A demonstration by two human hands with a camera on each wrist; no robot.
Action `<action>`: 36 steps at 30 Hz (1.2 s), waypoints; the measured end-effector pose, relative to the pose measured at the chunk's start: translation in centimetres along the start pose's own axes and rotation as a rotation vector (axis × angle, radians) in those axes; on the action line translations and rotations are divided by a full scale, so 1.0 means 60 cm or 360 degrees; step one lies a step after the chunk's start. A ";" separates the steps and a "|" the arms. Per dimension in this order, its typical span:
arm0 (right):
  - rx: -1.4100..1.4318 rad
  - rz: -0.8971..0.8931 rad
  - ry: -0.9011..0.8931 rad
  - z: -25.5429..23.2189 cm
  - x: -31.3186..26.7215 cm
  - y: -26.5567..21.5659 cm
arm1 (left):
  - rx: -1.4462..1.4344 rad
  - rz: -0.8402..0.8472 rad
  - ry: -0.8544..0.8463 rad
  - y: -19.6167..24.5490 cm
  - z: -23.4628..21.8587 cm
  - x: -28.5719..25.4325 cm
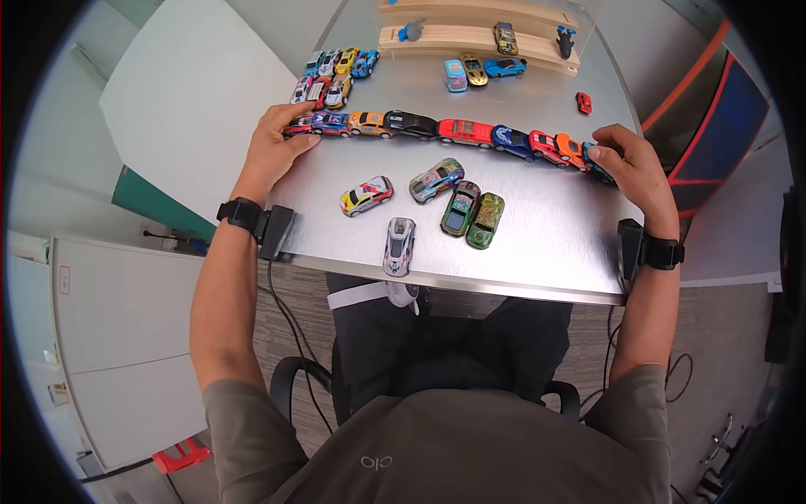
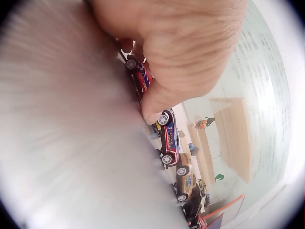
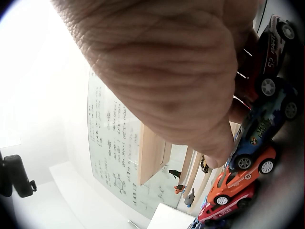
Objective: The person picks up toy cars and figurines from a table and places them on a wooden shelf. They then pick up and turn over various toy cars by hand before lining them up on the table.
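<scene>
A bent row of toy cars runs across the metal table, nearly bumper to bumper, between the two hands. At its left end my left hand (image 1: 273, 144) holds a red-and-purple toy car (image 2: 142, 78) between thumb and fingers. Beside that thumb is a blue-and-red car (image 1: 332, 124), followed by a tan one (image 1: 369, 123). My right hand (image 1: 631, 168) has its thumb and fingers about a blue camouflage toy car (image 3: 267, 121) at the right end. A dark car (image 3: 274, 52) marked 52 is partly hidden behind the fingers. An orange car (image 1: 571, 151) sits beside the blue one.
Closer to the body lie several loose cars, including a silver one (image 1: 399, 246) near the table edge (image 1: 504, 290). More cars cluster at the back left, around a yellow one (image 1: 347, 60). Wooden tracks (image 1: 470, 38) stand behind. A small red car (image 1: 584, 102) is at the right.
</scene>
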State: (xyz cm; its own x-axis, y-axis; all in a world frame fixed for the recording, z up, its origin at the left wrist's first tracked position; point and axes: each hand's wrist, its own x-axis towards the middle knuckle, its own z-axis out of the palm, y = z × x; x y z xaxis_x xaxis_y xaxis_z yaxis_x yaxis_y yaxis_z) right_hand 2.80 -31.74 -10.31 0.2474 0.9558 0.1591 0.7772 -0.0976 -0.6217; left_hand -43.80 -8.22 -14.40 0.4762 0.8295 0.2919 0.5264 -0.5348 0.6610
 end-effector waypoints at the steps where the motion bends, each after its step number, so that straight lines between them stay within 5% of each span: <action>1: -0.0004 0.0000 0.0000 0.000 0.000 0.001 | -0.0031 -0.0048 0.0013 0.000 -0.001 -0.001; 11: 0.0001 -0.0025 0.0008 0.001 0.000 0.004 | -0.0029 -0.0049 0.0166 -0.006 0.000 -0.003; 36: -0.0013 -0.0068 0.0010 0.001 0.002 0.008 | -0.0147 -0.0029 -0.0018 0.008 0.014 0.006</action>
State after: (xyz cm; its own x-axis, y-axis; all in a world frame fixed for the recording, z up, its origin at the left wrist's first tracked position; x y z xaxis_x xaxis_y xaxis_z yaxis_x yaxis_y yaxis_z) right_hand 3.16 -31.65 -10.66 0.2172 0.9574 0.1901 0.7917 -0.0589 -0.6080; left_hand -42.81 -8.33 -14.56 0.4755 0.8367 0.2717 0.4680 -0.5021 0.7272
